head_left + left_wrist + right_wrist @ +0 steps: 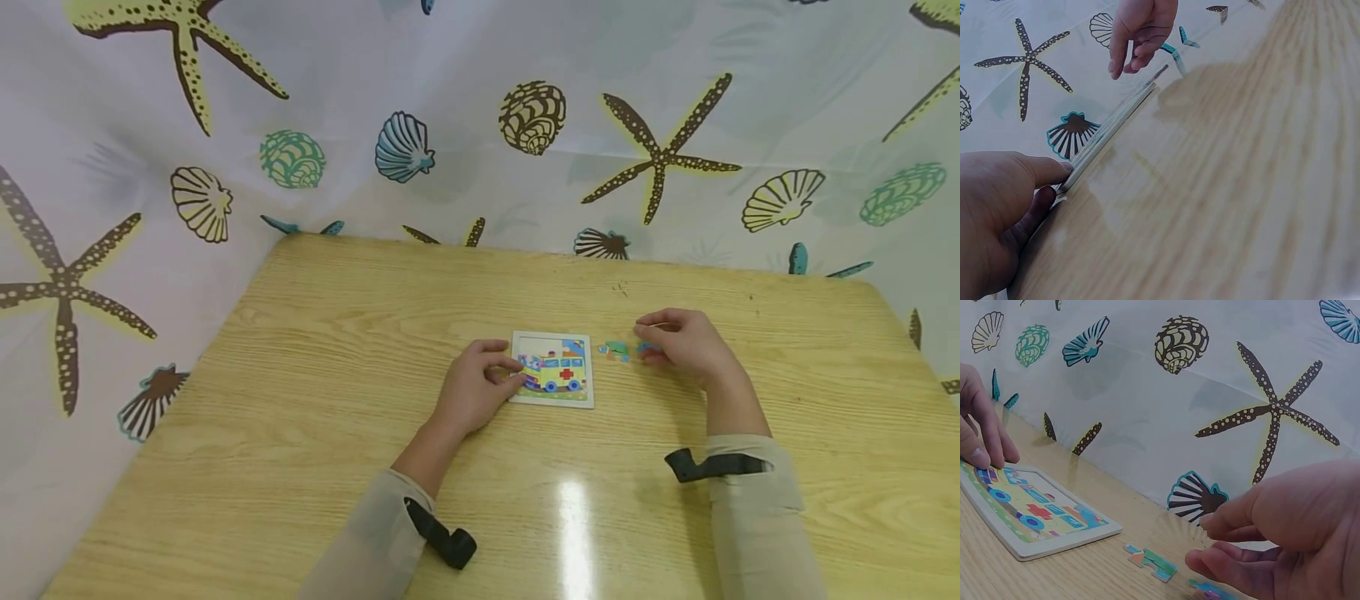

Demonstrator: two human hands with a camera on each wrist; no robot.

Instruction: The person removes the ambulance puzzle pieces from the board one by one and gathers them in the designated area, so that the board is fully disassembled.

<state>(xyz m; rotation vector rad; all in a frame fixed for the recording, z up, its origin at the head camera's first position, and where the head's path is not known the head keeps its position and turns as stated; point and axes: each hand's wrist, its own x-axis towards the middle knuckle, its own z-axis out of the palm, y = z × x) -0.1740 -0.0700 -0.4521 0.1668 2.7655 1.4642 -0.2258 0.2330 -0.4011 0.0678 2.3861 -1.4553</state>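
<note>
A square jigsaw puzzle (564, 375) showing a yellow ambulance sits in a white frame on the table; a pale bare area shows at its upper left. My left hand (480, 387) holds the frame's left side, and in the left wrist view its fingertips pinch the frame's edge (1110, 136). Right of the frame lies a loose green and orange puzzle piece (1152, 562). Beside it is another piece (1210, 590), blue and purple, partly hidden by my right hand (686, 343). That hand hovers just above, fingers bent, thumb and fingertips apart with nothing visible between them.
The wood-grain table (360, 333) extends around the puzzle on all sides. A white cloth (465, 75) printed with shells and starfish hangs behind the table and along its sides. Dark straps with small black mounts (450, 542) circle both sleeves.
</note>
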